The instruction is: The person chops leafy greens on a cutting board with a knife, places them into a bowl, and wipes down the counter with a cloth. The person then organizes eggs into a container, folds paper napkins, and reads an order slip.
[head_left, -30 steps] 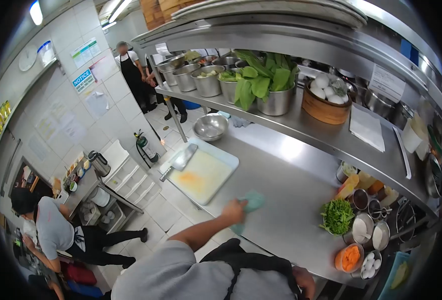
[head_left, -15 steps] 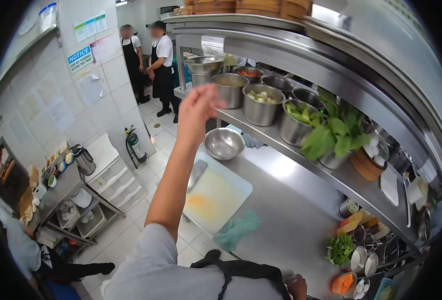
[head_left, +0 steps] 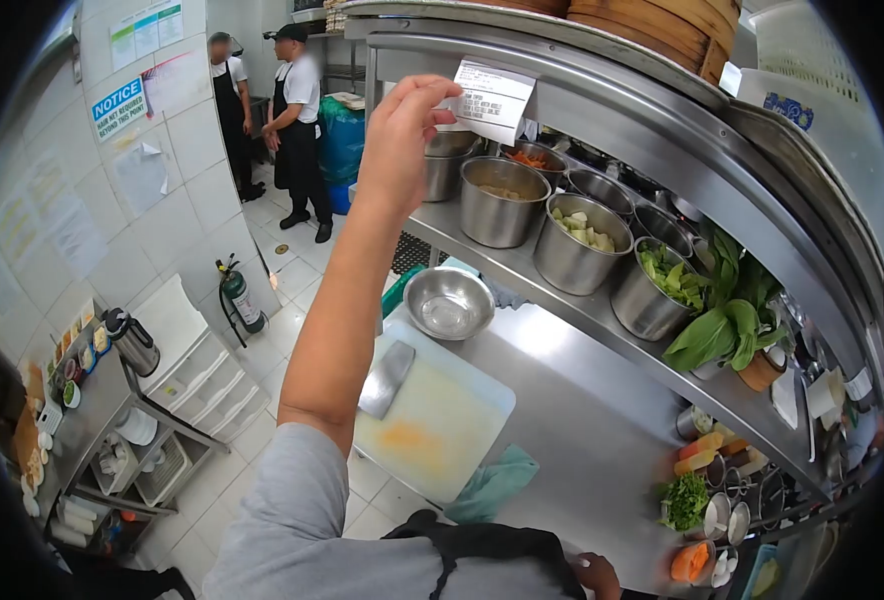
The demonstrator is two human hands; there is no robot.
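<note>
My left hand [head_left: 402,145] is raised at the upper shelf, its fingers curled at the left edge of a printed paper slip [head_left: 494,98]. Down by my apron, my right hand [head_left: 598,574] shows only in part at the lower edge, and its fingers are hidden. A green cloth [head_left: 497,484] lies at the counter's front edge, beside a white cutting board [head_left: 452,410] with an orange stain. On the board rests a cleaver [head_left: 387,378], partly behind my left forearm. An empty steel bowl [head_left: 449,303] stands behind the board.
Steel pots of cut vegetables [head_left: 584,245] and leafy greens [head_left: 727,330] line the middle shelf. Small containers, one with orange pieces [head_left: 690,562], stand at the counter's right. Two people in aprons [head_left: 297,125] stand at the back left, beyond a fire extinguisher [head_left: 242,298].
My left hand has let go of the green cloth and risen to the paper slip on the upper shelf. The view has turned toward the left, and the person at the lower left has mostly left it.
</note>
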